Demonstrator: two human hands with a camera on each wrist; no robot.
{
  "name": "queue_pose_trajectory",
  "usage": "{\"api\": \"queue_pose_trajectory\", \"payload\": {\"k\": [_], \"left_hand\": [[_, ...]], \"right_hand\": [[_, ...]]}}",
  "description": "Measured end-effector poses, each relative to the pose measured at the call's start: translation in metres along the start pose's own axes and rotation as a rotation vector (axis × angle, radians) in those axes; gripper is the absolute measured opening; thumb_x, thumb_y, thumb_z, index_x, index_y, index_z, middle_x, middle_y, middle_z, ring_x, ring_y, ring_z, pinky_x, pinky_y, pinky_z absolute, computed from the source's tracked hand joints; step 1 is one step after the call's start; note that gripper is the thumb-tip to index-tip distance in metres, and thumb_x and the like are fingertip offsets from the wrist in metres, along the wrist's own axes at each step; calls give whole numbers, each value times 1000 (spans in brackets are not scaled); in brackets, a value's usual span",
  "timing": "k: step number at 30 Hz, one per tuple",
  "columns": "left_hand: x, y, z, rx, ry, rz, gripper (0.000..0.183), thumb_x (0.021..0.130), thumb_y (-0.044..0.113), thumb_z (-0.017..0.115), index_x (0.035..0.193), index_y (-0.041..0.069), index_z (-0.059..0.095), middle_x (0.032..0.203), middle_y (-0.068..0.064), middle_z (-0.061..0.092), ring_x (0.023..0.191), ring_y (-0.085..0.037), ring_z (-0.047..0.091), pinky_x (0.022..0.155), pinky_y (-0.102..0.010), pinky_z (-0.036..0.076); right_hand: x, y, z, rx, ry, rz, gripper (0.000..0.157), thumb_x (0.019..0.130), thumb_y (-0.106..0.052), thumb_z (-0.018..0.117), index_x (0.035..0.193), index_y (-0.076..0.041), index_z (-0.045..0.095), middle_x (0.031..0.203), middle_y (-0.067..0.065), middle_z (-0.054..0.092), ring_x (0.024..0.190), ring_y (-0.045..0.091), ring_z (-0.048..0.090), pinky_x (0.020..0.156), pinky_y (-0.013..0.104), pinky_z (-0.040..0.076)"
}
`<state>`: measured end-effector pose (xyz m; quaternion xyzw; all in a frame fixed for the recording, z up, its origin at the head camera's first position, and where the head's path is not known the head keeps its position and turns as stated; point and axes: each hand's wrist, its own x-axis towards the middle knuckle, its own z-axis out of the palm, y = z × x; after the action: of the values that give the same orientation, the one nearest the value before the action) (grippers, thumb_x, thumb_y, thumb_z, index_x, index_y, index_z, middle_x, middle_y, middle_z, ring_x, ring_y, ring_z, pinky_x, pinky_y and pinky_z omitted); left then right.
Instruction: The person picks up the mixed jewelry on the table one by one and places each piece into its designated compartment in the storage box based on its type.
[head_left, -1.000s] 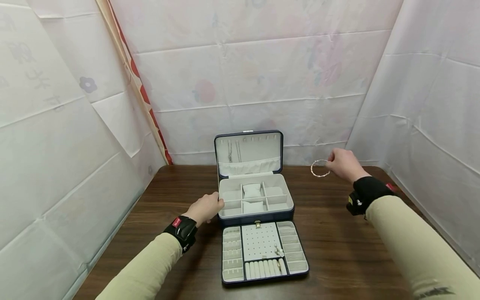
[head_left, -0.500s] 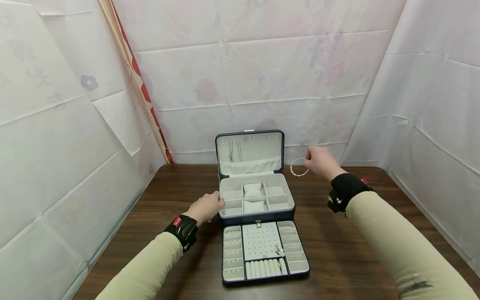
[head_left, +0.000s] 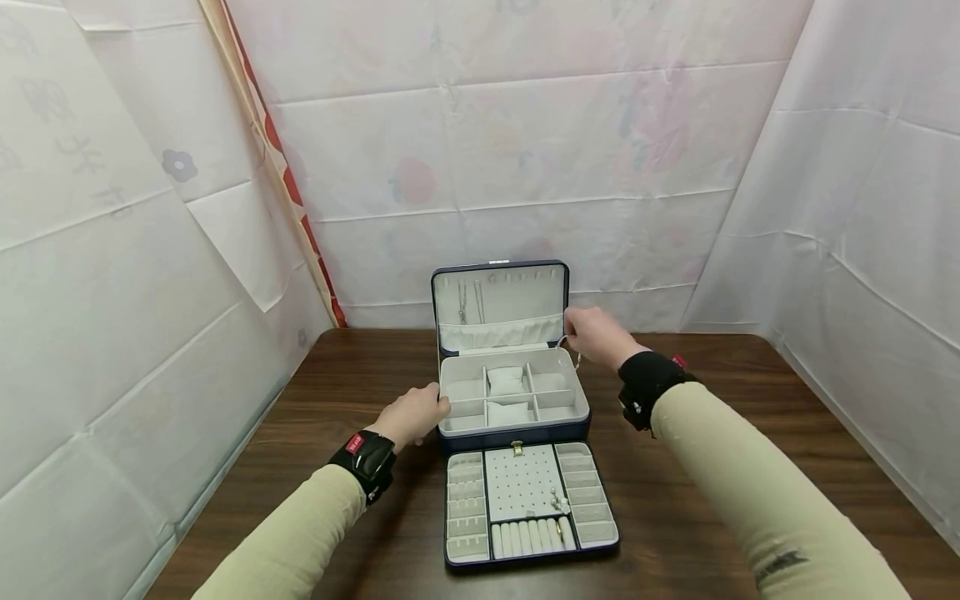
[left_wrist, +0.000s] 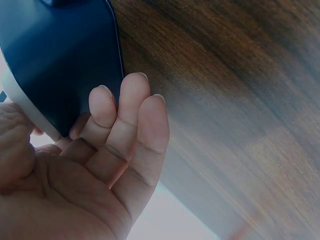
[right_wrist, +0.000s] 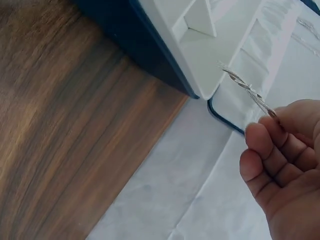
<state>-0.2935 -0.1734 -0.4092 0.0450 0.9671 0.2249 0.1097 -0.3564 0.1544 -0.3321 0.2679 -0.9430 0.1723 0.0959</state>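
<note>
A navy jewelry box [head_left: 487, 437] with a white lining stands on the table, its lid [head_left: 521, 292] raised. My left hand [head_left: 408, 415] grips the box's left wall near the front corner. In the left wrist view the thumb lies over the white rim, and the other fingers curl by the navy side [left_wrist: 62, 65]. Over the box's back right corner, my right hand [head_left: 597, 335] pinches a thin silvery twisted bangle [right_wrist: 247, 90] between thumb and fingers. The bangle hangs above the back right compartment [head_left: 551, 367]. Whether it touches the box, I cannot tell.
Two white cushions [head_left: 506, 382] sit in the middle compartments. Necklaces [head_left: 462, 304] hang inside the lid. In front lies a divided tray [head_left: 517, 475] with earrings [head_left: 558, 502] and a ring [head_left: 558, 532] in a slotted roll. White sheeting [head_left: 525, 150] surrounds the brown table [head_left: 675, 500].
My right hand has carried the bangle left and slightly down, from beyond the box's right side to over its back right corner. The left hand has stayed on the box.
</note>
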Motion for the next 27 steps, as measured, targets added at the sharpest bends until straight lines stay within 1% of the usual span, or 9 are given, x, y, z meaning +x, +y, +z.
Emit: {"api": "queue_pose_trajectory", "payload": {"k": [1, 5, 9, 12, 15, 21, 25, 27], "left_hand": [[0, 0, 0, 1, 1, 1, 39, 102, 34, 44, 124, 4, 57, 92, -9, 63, 56, -25, 61, 51, -37, 44], [0, 0, 0, 2, 0, 2, 40, 103, 34, 44, 125, 4, 57, 93, -9, 63, 56, -25, 61, 51, -36, 44], [-2, 0, -1, -8, -4, -1, 41, 103, 34, 44, 127, 3, 56, 98, -10, 63, 57, -25, 61, 52, -37, 44], [-2, 1, -1, -10, -1, 0, 41, 103, 34, 43, 126, 4, 57, 99, -11, 64, 57, -25, 62, 52, -37, 44], [-2, 1, -2, -6, 2, 1, 40, 103, 34, 43, 125, 4, 57, 98, -11, 64, 57, -25, 62, 52, -37, 44], [-1, 0, -1, -16, -7, -1, 40, 104, 34, 44, 127, 4, 57, 97, -10, 63, 58, -26, 62, 51, -36, 44], [0, 0, 0, -14, -11, -1, 40, 104, 34, 43, 128, 4, 56, 96, -10, 63, 57, -25, 61, 51, -36, 44], [0, 0, 0, -12, -12, -2, 41, 104, 34, 43, 128, 4, 56, 96, -10, 62, 57, -25, 61, 51, -36, 44]], "right_hand": [[1, -3, 1, 4, -16, -2, 18, 93, 5, 60, 82, -7, 53, 75, 5, 56, 68, 21, 49, 67, 36, 41], [1, -12, 5, 30, -106, 37, 14, 99, 1, 58, 88, -7, 54, 81, 6, 57, 70, 20, 49, 68, 35, 41], [2, -18, 9, 6, -170, 47, 9, 100, -1, 58, 92, -5, 58, 84, 6, 60, 72, 19, 49, 70, 34, 41], [4, -19, 13, -20, -190, 13, 7, 100, 0, 59, 93, -3, 59, 84, 6, 59, 72, 19, 48, 70, 34, 41], [5, -17, 18, -49, -201, -35, 10, 99, 2, 59, 93, -5, 58, 85, 5, 59, 73, 18, 46, 71, 35, 41], [1, -15, 24, -139, -230, -128, 26, 96, 15, 52, 90, -9, 55, 88, 6, 61, 73, 18, 46, 73, 35, 45], [-2, -16, 27, -182, -251, -156, 29, 96, 17, 52, 91, -11, 55, 88, 6, 62, 71, 16, 46, 72, 34, 47], [-3, -17, 28, -192, -270, -157, 27, 95, 17, 53, 94, -10, 57, 89, 7, 64, 72, 16, 46, 72, 33, 47]]}}
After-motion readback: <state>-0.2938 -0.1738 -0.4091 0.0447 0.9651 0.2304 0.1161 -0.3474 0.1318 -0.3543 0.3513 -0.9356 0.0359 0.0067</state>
